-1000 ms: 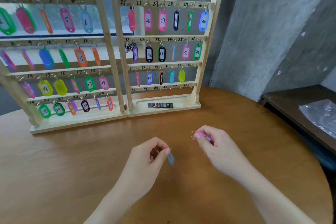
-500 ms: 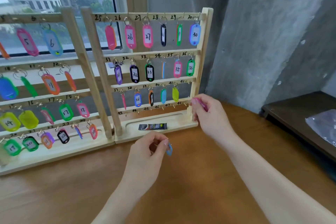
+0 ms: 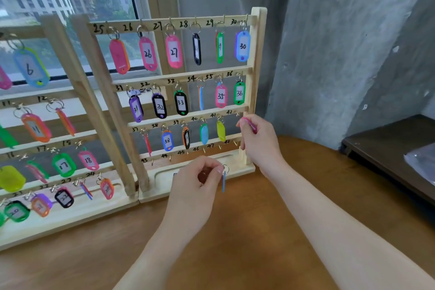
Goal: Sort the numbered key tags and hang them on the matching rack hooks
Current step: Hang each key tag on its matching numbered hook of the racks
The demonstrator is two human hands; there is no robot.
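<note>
Two wooden racks stand side by side on the table; the right rack [image 3: 255, 59] carries hooks numbered 25 to 48, most with coloured tags. My right hand [image 3: 259, 141] pinches a pink key tag [image 3: 250, 123] right at the hook marked 42 [image 3: 238, 114], at the right end of the third row. My left hand [image 3: 200, 179] holds a blue key tag [image 3: 223, 181] by its ring, edge-on, in front of the rack's base. The bottom row, 43 to 48, shows bare hooks [image 3: 203, 149].
The left rack [image 3: 61, 54] holds tags 6 to 24 in this view. A dark side table [image 3: 376, 148] with a plastic bag [image 3: 421, 162] stands at the right. A grey concrete wall lies behind, and the round wooden table's [image 3: 259, 231] edge curves at the right.
My head has moved closer to the rack. My right hand has carried the pink tag up from the table to hook 42. My left hand has moved forward with the blue tag.
</note>
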